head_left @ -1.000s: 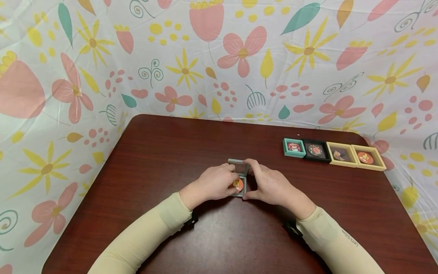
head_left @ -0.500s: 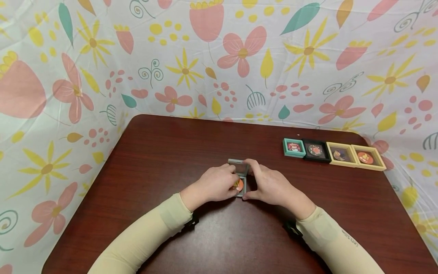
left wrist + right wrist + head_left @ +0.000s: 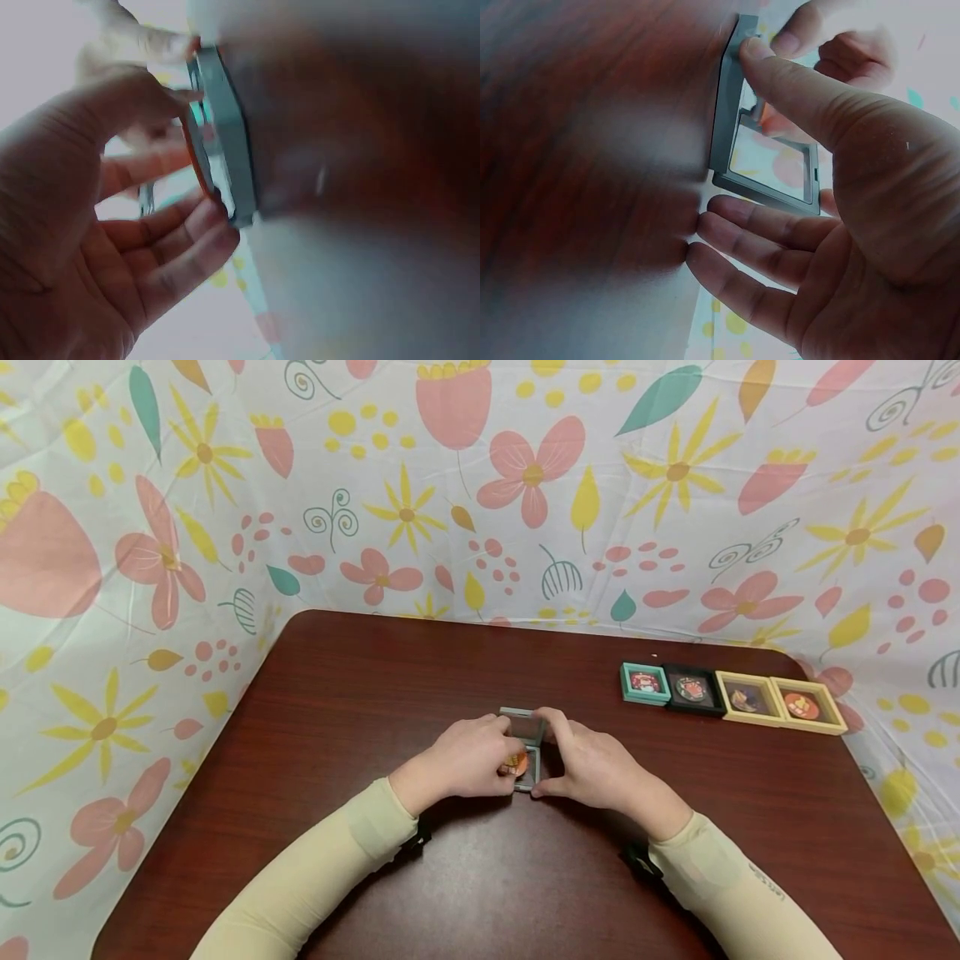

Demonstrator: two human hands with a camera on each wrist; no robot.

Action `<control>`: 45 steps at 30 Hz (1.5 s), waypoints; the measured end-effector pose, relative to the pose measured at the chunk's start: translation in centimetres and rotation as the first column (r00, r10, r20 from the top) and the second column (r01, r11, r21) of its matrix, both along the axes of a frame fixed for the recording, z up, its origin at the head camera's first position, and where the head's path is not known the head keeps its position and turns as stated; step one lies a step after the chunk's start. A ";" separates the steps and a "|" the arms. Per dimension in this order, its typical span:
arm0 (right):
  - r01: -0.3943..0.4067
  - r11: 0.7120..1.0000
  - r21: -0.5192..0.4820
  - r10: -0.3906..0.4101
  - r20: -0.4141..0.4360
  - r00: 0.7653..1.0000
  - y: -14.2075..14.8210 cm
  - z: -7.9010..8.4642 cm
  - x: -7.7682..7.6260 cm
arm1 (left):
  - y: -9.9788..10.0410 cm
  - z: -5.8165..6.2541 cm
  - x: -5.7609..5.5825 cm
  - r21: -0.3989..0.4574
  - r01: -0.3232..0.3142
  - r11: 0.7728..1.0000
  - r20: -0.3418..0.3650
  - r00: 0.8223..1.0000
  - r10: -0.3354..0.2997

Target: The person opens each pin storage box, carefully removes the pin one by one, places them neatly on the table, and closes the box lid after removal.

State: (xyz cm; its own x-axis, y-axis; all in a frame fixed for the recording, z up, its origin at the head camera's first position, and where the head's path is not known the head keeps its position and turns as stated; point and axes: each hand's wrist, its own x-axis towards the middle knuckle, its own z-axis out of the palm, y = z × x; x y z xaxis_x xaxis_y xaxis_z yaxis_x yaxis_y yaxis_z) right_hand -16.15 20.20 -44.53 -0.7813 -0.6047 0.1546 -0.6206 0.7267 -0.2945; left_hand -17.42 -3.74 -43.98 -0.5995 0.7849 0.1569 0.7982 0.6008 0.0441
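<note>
The left hand (image 3: pixel 474 758) pinches a round orange disc with a printed design (image 3: pixel 517 765) by its rim, over a small square grey hinged case (image 3: pixel 533 772) on the dark red-brown wooden counter (image 3: pixel 465 868). The right hand (image 3: pixel 600 764) holds the case, thumb at its near corner and index finger by the raised windowed lid (image 3: pixel 524 729).

Handling the disc well seems to call for a light grip on its rim, off the printed face, and a level pose square to the opening. The right hand had best brace the base and keep the lid clear without straining the hinge.

The left wrist view shows the disc tilted, thumb at one end and fingers at the other; whether it touches the case cannot be told. The right wrist view shows the thumb on the case wall and the other fingertips against the counter. Only the head view shows the far-right row: a teal square box (image 3: pixel 645 683), a black square box (image 3: pixel 692 690) and two pale yellow square boxes (image 3: pixel 809 705).
</note>
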 end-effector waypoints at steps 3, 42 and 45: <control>0.003 1.000 -0.001 -0.003 0.007 1.000 0.0 0.0 0.0 | -0.9 0.8 -0.4 0.024 0.007 1.000 0.056 0.998 -0.008; 0.028 1.000 0.011 -0.028 0.020 0.999 0.0 -0.1 -0.1 | -27.3 0.7 -13.2 0.005 -0.706 0.708 0.192 0.696 0.692; 0.022 1.000 0.009 -0.023 0.018 1.000 -0.1 -0.2 -0.1 | -28.2 0.6 -13.5 -0.017 -0.721 0.693 0.207 0.675 0.708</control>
